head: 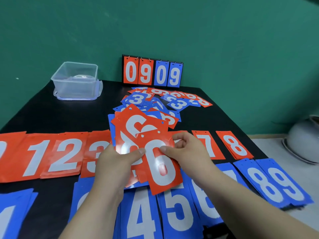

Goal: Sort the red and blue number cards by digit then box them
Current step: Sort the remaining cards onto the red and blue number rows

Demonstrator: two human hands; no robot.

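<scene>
**A six may pass for a nine**

We hold a fan of red cards (pixel 136 128) in our left hand (pixel 117 164). Its thumb (pixel 139 151) presses on the faces, and the other fingers are under the cards, out of view. Our right hand (pixel 189 152) pinches the upper edge of the red 6 card (pixel 162 169), thumb in front, fingers behind. It lies at the front of the fan, between both thumbs.

We judge the first risk to be a wrong pile. Turned around, this digit reads as nine, so the holes near our right fingertips must point away from us. If there is a red pile for it, our hands hide it. The cards look glossy. If the left thumb loosens while the right hand pulls, the fan may slip onto the sorted rows (pixel 177 209) below the fingers and mix them.
</scene>
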